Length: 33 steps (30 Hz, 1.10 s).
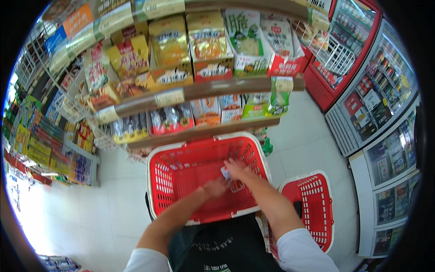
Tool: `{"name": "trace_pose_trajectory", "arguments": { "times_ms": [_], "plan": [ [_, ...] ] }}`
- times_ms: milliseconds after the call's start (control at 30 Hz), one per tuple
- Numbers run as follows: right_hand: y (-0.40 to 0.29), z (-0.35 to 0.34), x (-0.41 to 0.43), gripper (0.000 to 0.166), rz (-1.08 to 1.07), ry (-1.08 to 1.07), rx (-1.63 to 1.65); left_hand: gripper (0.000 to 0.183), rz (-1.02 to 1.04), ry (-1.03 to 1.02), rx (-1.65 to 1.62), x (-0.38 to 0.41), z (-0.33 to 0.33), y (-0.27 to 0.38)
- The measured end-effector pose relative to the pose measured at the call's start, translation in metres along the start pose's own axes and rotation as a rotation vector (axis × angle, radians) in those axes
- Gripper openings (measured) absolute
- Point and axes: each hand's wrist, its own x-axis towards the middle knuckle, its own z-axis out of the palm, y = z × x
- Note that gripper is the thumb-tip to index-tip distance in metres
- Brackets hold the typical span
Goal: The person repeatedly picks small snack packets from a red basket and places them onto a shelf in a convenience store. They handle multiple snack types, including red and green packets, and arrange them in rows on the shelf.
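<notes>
A red plastic shopping basket [198,170] with a white rim is right in front of my body. Both my hands reach down inside it, towards its right side. My right hand [237,169] is over a small white-and-blue packet [225,172], its fingers at the packet's edge. My left hand [216,189] is blurred by motion and lies lower and to the left, its fingertips close to a small reddish packet [237,186]. Blur and overlap hide whether either hand grips a packet. Much of the basket's floor is bare red plastic.
A second red basket [317,207] stands at my right. Ahead, a snack rack [217,87] holds boxed packets, with a price-tagged shelf edge near the basket's far rim. Glass-door drinks fridges [377,91] line the right; a low goods shelf [80,166] stands left.
</notes>
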Motion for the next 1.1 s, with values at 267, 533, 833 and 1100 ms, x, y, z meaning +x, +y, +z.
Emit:
{"name": "trace_pose_trajectory", "arguments": {
  "times_ms": [267,533,833,1100],
  "plan": [
    [0.016,0.031,0.015,0.079,0.097,0.030,-0.046,0.059,0.135,-0.333,0.073,0.012,-0.001,0.028],
    [0.007,-0.024,-0.019,0.036,-0.152,0.146,0.196,0.055,-0.542,-0.135,-0.439,-0.018,-0.046,-0.002],
    [-0.003,-0.086,-0.129,0.032,-0.555,0.451,0.709,0.020,-0.484,0.448,-1.403,-0.063,-0.112,0.017],
    [0.017,-0.118,-0.176,0.020,-0.557,0.859,0.617,0.010,-0.271,0.852,-0.944,-0.051,-0.184,0.048]
  ]
}}
